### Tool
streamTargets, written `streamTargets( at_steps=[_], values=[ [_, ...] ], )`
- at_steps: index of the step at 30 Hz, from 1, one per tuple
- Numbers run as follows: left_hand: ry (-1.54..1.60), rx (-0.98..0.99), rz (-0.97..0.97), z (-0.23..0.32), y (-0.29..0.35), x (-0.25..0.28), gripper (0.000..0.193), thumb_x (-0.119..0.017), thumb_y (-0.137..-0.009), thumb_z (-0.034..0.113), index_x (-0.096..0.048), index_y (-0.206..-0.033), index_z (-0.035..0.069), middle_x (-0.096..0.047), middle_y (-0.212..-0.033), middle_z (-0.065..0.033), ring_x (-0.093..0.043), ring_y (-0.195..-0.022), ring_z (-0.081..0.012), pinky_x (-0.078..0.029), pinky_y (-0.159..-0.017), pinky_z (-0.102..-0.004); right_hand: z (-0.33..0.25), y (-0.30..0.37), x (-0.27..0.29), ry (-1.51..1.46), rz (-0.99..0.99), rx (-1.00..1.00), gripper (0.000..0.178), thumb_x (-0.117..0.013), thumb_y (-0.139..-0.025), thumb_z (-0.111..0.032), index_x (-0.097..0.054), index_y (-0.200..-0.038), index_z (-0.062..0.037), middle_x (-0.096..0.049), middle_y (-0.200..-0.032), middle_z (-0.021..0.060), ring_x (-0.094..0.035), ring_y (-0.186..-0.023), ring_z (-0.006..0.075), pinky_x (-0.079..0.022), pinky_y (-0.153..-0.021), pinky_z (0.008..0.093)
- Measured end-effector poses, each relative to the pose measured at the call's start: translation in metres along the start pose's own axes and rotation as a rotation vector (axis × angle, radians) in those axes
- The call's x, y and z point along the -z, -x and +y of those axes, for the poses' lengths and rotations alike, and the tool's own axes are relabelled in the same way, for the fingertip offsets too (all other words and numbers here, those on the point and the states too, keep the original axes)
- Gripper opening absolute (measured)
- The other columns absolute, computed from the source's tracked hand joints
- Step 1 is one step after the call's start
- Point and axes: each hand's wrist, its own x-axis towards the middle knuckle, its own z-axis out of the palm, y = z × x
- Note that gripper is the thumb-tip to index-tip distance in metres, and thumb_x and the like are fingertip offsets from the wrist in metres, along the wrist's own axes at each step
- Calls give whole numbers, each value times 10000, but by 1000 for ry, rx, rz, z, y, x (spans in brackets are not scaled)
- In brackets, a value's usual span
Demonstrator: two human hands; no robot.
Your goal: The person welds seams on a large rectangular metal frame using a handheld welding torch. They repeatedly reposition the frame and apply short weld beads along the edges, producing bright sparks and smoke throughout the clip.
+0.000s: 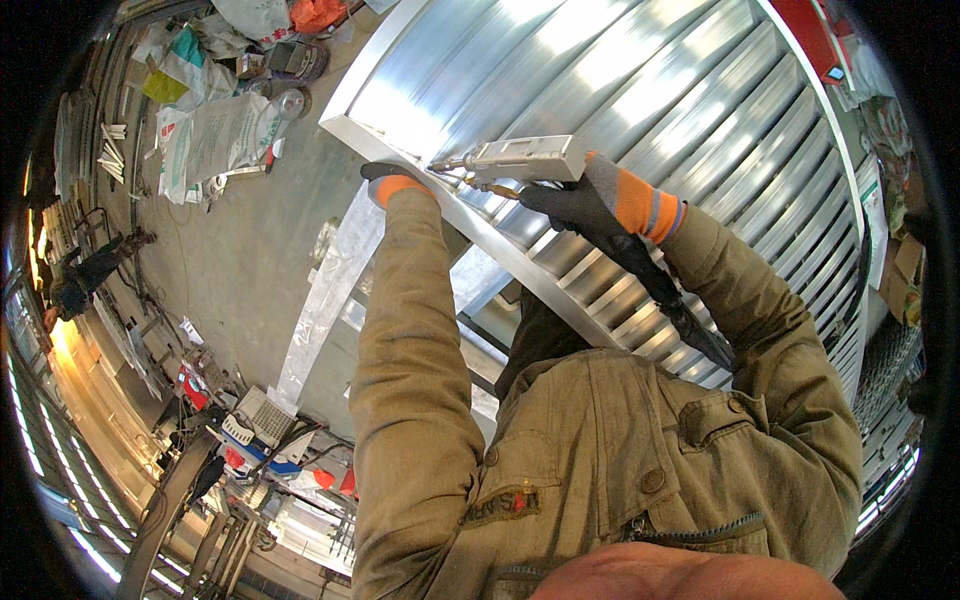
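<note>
My right hand (590, 200), in a dark glove with an orange cuff, grips a grey handheld welding gun (520, 158) whose brass nozzle points left at the frame edge of a large louvred metal panel (660, 110). A black hose (670, 295) runs from the gun back over my right arm. My left hand (388, 180), also gloved with an orange cuff, rests on the silver frame rail (400, 150) just left of the nozzle tip. Olive jacket sleeves cover both forearms.
White sacks (215, 135) and bags lie on the concrete floor at upper left. A loose metal strip (325, 300) leans below the panel. A welding machine (262, 420) with cables stands at lower left. Another person (85, 275) crouches at far left.
</note>
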Motion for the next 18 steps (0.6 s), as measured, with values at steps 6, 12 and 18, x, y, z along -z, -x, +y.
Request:
streamTargets(
  at_steps=[6, 12, 18],
  values=[
    [34, -8, 22, -3, -5, -1, 617, -515, -1072, 490, -676, -1359, -32, -721, -1330, -213, -718, -1142, -364, -567, -992, -507, 1, -2, 0, -38, -13, 12, 597, -778, -1021, -407, -640, -1428, 8, -698, -881, 16, -612, -686, 78, -533, -576, 260],
    [81, 21, -3, -11, -27, 2, 602, -556, -1052, 482, -682, -1348, -26, -723, -1308, -225, -732, -1086, -372, -587, -945, -514, 5, -5, 0, 6, -23, 23, 641, -769, -1032, -378, -583, -1484, 37, -702, -881, 37, -645, -720, 89, -573, -613, 268],
    [49, 15, -5, -19, -41, 5, 604, -556, -1052, 471, -674, -1351, -41, -721, -1305, -235, -734, -1080, -374, -590, -935, -520, 14, -7, -5, 36, 43, 35, 577, -795, -999, -438, -692, -1380, -18, -725, -856, 40, -621, -636, 95, -541, -559, 271]
  ],
)
